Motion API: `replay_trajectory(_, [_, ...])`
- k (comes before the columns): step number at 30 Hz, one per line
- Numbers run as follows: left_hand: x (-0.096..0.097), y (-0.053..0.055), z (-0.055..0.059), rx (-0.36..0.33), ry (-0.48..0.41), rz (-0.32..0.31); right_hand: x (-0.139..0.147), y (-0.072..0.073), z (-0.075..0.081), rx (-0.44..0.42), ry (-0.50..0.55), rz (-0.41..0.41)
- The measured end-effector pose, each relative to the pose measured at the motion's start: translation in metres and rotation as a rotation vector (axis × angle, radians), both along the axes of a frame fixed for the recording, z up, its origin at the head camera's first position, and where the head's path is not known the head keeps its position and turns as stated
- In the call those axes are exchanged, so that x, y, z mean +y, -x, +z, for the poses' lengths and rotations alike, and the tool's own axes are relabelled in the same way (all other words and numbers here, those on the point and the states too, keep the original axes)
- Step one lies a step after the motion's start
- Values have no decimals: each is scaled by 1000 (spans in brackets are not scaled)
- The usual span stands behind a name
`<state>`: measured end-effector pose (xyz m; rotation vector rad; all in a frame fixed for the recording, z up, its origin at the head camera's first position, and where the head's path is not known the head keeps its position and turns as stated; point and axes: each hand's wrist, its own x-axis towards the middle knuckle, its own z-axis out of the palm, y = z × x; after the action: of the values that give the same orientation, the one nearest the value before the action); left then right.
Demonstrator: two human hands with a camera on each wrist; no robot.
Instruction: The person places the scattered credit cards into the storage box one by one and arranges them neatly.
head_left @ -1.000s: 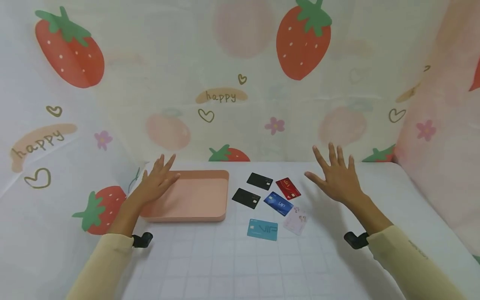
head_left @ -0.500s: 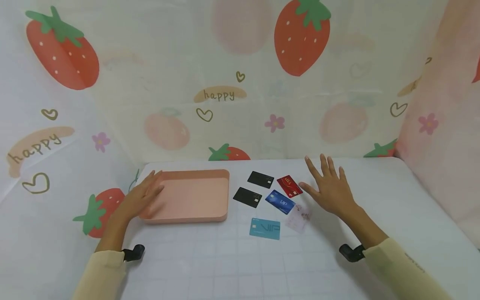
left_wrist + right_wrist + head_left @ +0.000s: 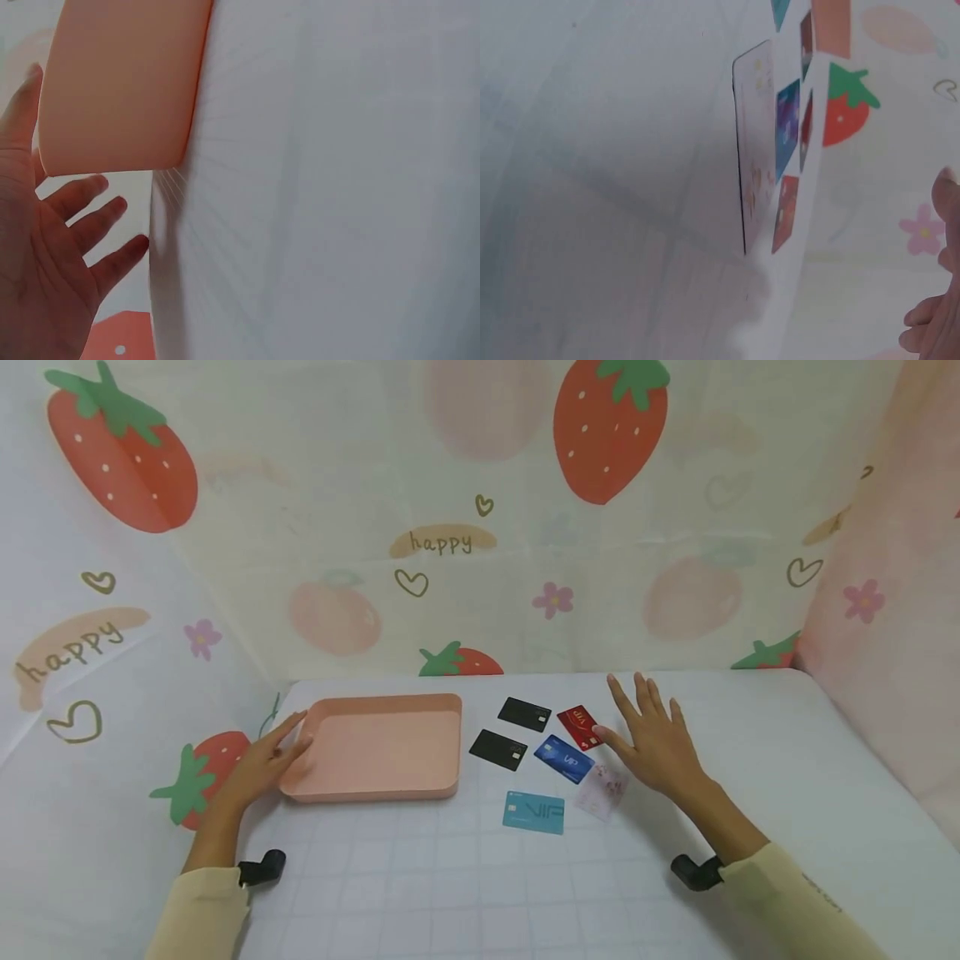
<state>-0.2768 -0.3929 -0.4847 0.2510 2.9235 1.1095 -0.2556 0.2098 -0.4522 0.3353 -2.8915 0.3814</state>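
Observation:
My left hand [image 3: 258, 768] is at the left edge of a shallow peach tray [image 3: 382, 752], thumb overlapping its rim. In the left wrist view the fingers [image 3: 97, 225] are loosely spread beside the tray's end [image 3: 120, 90], not curled round it. My right hand [image 3: 667, 756] hovers with fingers spread at the right of several cards, its thumb overlapping the red VIP card [image 3: 576, 722] in the head view. Also lying flat are two black cards [image 3: 525, 714], a blue VIP card [image 3: 564, 758], a pale floral card [image 3: 602, 792] and a light blue VIP card [image 3: 534, 812].
Everything lies on a white table [image 3: 420, 877] with a faint grid. A strawberry-print curtain [image 3: 480, 610] rises behind and at both sides. Dark wrist mounts [image 3: 262, 867] sit at the sleeve cuffs.
My left hand has moved left and down from over the tray to its left edge. My right hand has come lower and slightly left toward the red card. The view has shifted slightly.

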Motion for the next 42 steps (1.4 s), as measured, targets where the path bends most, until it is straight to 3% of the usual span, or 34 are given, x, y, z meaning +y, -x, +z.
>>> replay_trajectory(14, [-3,-1,-12,27,-220,-58,-6,0,-13,-38,117,-19])
replay_trajectory(25, [0,0,-31,59,-378,-6,-8,1,-22,-199,198,-44])
replay_trajectory(29, [0,1,-33,65,-377,1,-6,3,-27,-229,239,-56])
replay_trajectory(36, [4,-1,-33,31,-379,43,0,6,-30,-252,229,-56])
replay_trajectory(42, [3,0,-33,36,-460,24,0,4,-21,-370,168,-48])
